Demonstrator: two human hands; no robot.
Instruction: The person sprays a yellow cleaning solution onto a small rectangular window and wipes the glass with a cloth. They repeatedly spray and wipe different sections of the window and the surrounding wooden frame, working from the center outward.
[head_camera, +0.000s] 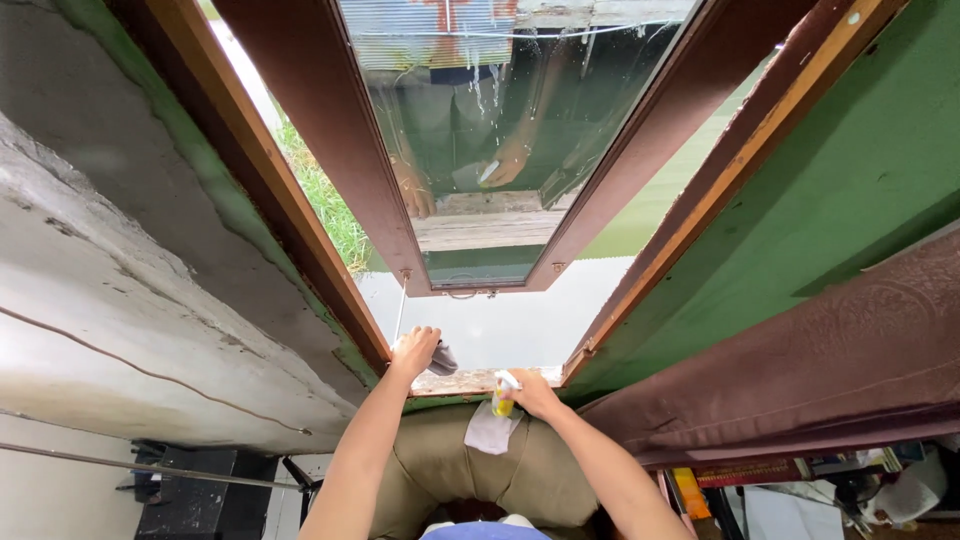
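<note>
Open window sash (480, 150), brown-framed glass, fills upper centre of frame, long axis running up the frame from the sill (470, 381). Left hand (415, 350) at lower centre is closed over a grey cloth (441, 358) on the sill, nearer the glass. Right hand (530, 392), just right and lower, is wrapped round a yellow spray bottle (503, 396) w/ a white rag (489, 430) below it.

Cloth, spray bottle and rag at the window sill

A grey cloth (440, 357) lies bunched on the worn sill (455, 381), at its left end, partly hidden from above. A small spray bottle (503, 394), yellow with a white nozzle head, stands roughly upright at the sill's front edge, near the middle. Just below it a pale white rag (488, 430) hangs flat and limp over khaki fabric, its upper corner touching the bottle.
</note>
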